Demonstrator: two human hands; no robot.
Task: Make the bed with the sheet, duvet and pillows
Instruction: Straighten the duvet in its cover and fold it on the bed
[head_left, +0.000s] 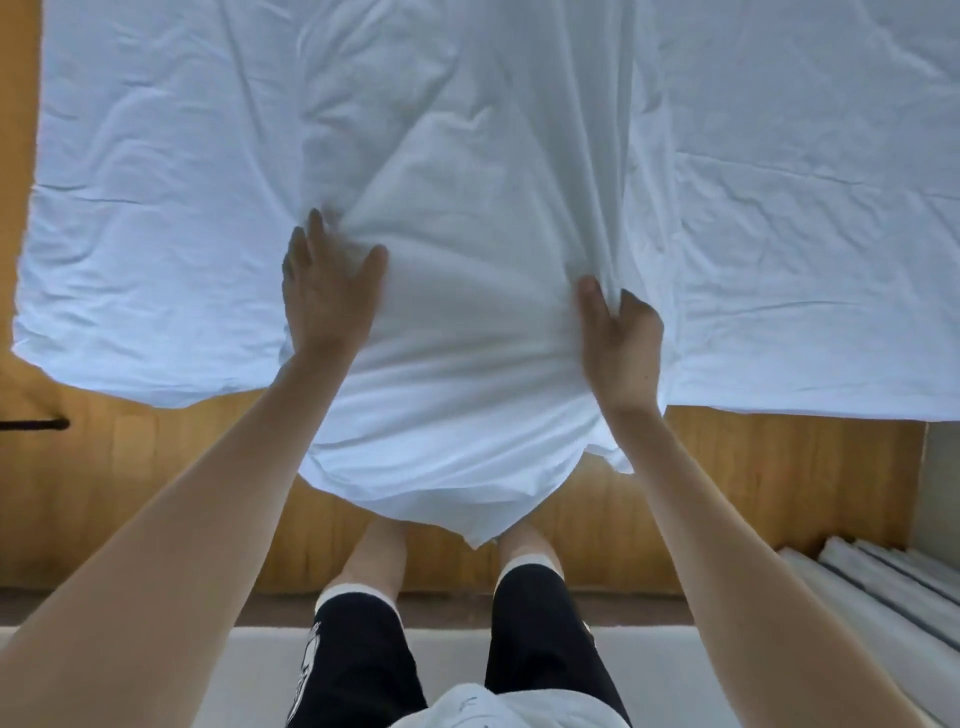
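The right grip (621, 345) is closed on a gathered fold of the white sheet (467, 234), thumb and fingers pinching the cloth. The left grip (327, 291) is open, fingers spread, palm pressed flat on the sheet, blurred. The sheet lies creased across the bed (156, 431), its near edge bulging over the wooden side and hanging above the person's knees. Pale rolls (872, 587) lie on the floor at right.
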